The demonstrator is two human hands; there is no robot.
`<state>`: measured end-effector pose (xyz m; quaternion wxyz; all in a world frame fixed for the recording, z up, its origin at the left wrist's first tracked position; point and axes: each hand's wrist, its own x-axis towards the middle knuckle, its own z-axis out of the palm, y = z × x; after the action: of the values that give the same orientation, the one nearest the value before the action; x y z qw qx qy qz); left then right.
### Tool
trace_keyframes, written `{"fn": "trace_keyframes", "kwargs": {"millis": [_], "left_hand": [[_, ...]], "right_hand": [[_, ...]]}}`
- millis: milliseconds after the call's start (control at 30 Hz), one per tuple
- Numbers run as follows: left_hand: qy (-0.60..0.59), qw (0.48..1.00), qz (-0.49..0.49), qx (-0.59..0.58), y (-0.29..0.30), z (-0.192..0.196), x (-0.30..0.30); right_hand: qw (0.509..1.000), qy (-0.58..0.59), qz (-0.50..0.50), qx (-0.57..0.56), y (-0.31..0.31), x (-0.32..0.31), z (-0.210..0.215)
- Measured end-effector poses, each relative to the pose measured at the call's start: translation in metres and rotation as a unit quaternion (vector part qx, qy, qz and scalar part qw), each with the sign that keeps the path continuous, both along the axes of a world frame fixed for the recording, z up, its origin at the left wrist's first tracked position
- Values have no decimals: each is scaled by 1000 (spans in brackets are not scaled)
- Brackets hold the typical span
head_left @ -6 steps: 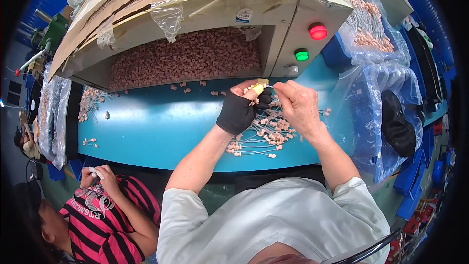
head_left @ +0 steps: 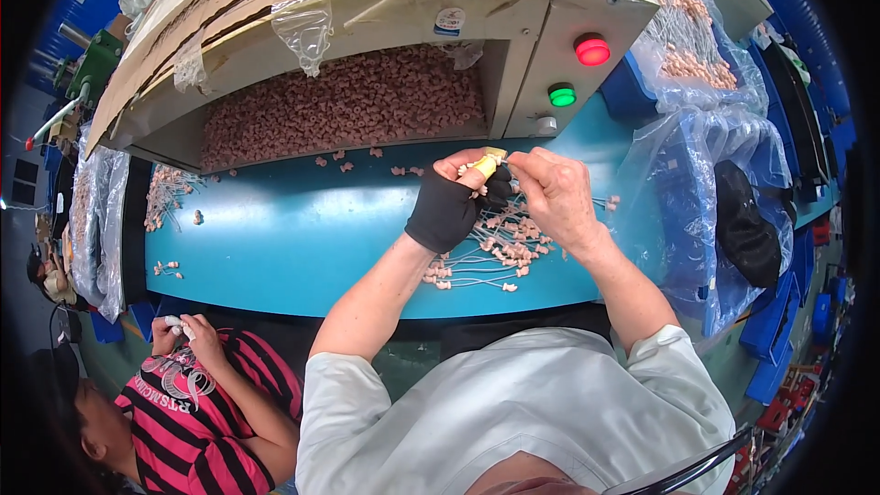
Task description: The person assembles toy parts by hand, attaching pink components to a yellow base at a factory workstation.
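My left hand point(head_left: 447, 206), in a black fingerless glove with a yellow cover on the thumb, is closed on small pale pink pieces point(head_left: 466, 169) that show beside the thumb. My bare right hand point(head_left: 564, 197) meets it at the fingertips. Its thumb and forefinger pinch something thin, mostly hidden between the fingers. Just below both hands, a loose pile of thin grey cords with pink end pieces point(head_left: 495, 250) lies on the blue-green tabletop point(head_left: 312, 247).
Ahead stands a cream machine housing point(head_left: 522, 64) with a red and a green light; its opening holds a heap of pink pieces point(head_left: 348, 105). More corded pieces point(head_left: 165, 192) lie at left. Plastic-lined blue bins point(head_left: 678, 211) stand at right. A person in a striped shirt point(head_left: 220, 394) sits at lower left.
My right fingertips have drawn slightly closer to my left fingertips. The whole view has shifted a little; both hands keep their grip.
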<state>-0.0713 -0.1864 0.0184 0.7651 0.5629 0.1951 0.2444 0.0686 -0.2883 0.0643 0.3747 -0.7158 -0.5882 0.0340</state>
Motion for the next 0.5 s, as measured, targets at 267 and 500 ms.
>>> {"fn": "trace_keyframes", "kwargs": {"millis": [267,500], "left_hand": [[-17,986,47,-158,20,-6,2],[8,980,91,178,26,-19,1]], "right_hand": [[998,50,7,23,-19,-6,-19],[994,-96,52,-22,-47,-7,-13]]}}
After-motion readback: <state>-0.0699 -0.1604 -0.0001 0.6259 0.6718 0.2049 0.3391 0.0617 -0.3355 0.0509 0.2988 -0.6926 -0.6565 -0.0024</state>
